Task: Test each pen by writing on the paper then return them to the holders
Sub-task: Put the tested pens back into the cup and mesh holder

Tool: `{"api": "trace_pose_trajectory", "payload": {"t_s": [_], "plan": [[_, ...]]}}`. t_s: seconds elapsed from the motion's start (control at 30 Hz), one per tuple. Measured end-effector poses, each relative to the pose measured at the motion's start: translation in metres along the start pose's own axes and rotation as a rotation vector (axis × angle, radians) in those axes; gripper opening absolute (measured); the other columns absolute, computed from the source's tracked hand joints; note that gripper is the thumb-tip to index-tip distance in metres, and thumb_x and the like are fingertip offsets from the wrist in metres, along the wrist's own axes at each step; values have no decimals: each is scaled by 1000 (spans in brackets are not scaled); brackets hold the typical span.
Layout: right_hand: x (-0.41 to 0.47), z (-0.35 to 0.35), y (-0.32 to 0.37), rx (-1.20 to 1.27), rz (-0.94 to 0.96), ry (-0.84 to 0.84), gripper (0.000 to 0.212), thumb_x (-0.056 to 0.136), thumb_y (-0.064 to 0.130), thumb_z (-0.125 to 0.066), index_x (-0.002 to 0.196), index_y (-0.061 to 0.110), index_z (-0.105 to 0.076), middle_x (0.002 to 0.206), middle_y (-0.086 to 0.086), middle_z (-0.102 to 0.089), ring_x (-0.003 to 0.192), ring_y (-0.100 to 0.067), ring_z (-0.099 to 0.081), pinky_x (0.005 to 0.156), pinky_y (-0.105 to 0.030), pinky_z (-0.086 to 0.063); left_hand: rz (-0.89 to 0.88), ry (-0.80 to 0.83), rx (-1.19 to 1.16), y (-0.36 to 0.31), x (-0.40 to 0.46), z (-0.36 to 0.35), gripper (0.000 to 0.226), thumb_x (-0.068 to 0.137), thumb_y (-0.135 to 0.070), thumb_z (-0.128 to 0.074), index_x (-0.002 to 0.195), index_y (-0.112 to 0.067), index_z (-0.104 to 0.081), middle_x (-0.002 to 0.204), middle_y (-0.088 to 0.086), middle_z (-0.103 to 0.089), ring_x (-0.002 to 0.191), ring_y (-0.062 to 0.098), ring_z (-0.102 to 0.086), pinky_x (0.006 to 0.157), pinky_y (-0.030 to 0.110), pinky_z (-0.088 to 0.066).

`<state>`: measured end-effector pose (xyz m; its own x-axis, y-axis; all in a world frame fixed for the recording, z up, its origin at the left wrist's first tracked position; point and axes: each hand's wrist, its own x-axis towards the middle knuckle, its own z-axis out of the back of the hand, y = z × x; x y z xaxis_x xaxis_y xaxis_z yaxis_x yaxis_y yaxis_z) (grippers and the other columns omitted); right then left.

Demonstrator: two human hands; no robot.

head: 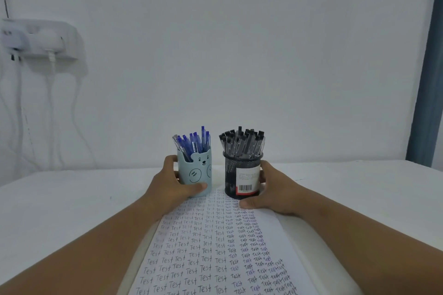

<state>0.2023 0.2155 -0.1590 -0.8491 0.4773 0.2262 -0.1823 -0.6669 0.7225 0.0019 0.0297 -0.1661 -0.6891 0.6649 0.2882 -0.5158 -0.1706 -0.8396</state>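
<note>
On the white table (72, 199), against a plain white wall, two pen holders stand side by side at the far end of a sheet of paper. Far left on the wall: a white power strip (40, 39) with white cables hanging from it.

Left hand (171, 185): curled around the light blue holder (197, 172), fingers behind its left side, thumb pressed across the lower front. Holder is a smooth cup with a bear face drawn on it, a notch cut in the rim. It is packed with blue pens (193, 142), clear barrels, blue caps and clips pointing up, some leaning left.

Just beside it, a narrow gap apart: the black mesh holder (231, 175), a cylinder with a white label and barcode facing forward. It is full of black pens (242, 142), clear barrels with black tops, fanned slightly outward.

Right hand (271, 188): wrapped around the right side of the mesh holder, fingers at its side, thumb extended low toward its base and resting on the paper.

Both holders sit on the far edge of the paper (215, 246). Sheet runs toward the person between both forearms and is covered in columns of the handwritten word "Test", larger on the left, smaller and crowded on the right, in dark and bluish ink.

Far right: a blue-grey curtain (429, 79) edge.
</note>
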Motion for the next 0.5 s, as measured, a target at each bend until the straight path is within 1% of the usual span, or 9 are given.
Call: {"api": "trace_pose_trajectory", "payload": {"t_s": [0.07, 0.13, 0.2, 0.3, 0.37, 0.43, 0.5], "plan": [[1, 1, -1, -10, 0, -3, 104, 64, 34, -95, 147, 29, -31, 117, 25, -57, 107, 13, -50, 78, -5, -38, -11, 37, 40, -1, -1, 0, 87, 73, -37, -90, 133, -39, -27, 110, -7, -62, 94, 2, -62, 67, 15, -45], [0, 2, -1, -15, -2, -3, 99, 64, 36, -94, 143, 31, -35, 117, 25, -57, 107, 13, -50, 78, -5, -37, -22, 74, 74, -1, -1, 0, 96, 74, -35, -89, 145, -38, -24, 108, -9, -63, 95, 4, -63, 68, 16, -45], [0, 2, -3, -19, -2, -2, 93, 63, 40, -94, 139, 32, -41, 118, 24, -59, 108, 12, -51, 77, -6, -38, -30, 83, 102, 1, -1, 1, 101, 75, -32, -88, 151, -36, -21, 103, -12, -63, 95, 5, -64, 70, 17, -46], [0, 1, -6, -8, -3, -25, 87, 63, 44, -93, 136, 33, -46, 121, 21, -62, 110, 9, -55, 77, -8, -41, -44, 91, 165, 1, -1, 1, 107, 73, -33, -90, 154, -34, -20, 108, -8, -62, 100, 11, -63, 80, 20, -46], [0, 0, -6, -19, 0, -32, 86, 64, 44, -92, 136, 32, -46, 123, 21, -61, 110, 9, -55, 78, -8, -41, -19, 93, 203, 0, -2, 2, 106, 70, -36, -92, 153, -30, -25, 114, -5, -59, 103, 14, -59, 86, 23, -44], [1, 0, -6, -34, 1, -35, 86, 65, 45, -92, 135, 32, -45, 124, 21, -60, 109, 9, -54, 78, -8, -41, 19, 72, 228, 3, 0, 3, 99, 67, -42, -92, 147, -24, -37, 117, -5, -59, 105, 14, -59, 89, 25, -44], [2, -1, -7, -35, -2, -42, 84, 66, 44, -92, 134, 32, -45, 122, 20, -61, 108, 9, -55, 78, -8, -41, 33, 66, 263, 7, 3, 3, 89, 67, -50, -90, 141, -22, -48, 128, -6, -62, 112, 13, -58, 95, 28, -45]]}}
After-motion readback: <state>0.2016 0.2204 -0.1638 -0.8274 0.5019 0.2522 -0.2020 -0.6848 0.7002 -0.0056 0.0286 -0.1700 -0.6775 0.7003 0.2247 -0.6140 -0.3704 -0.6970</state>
